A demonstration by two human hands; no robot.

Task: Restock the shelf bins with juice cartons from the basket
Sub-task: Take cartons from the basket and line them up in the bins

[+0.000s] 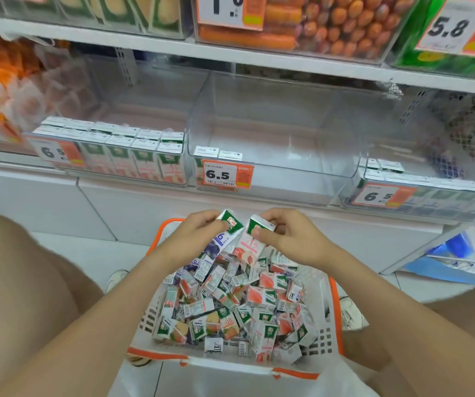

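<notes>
Both your hands are up over the far end of the basket (325,333), each with a carton. Your left hand (193,237) has its fingers curled round the green top of a purple-and-white carton (228,232), which is tilted with its top leaning right. Your right hand (292,237) is pinching the top of a pink carton (252,242), thumb across the front face and the other fingers wrapped behind. So neither hand is spread out; both are closed snug on their box. The two cartons sit just beside each other, tops nearly touching, with their lower ends down by the pile of cartons (230,305) that fills the basket in a jumble.

Up on the shelf, the middle bin (302,174) is clear plastic with only two cartons (218,153) standing at its front left corner, right behind the 6.5 price tag (227,175). The left bin (58,164) holds neat rows of upright cartons. The right bin (345,196) has some cartons too, but it's blurry and I can't tell how many.
</notes>
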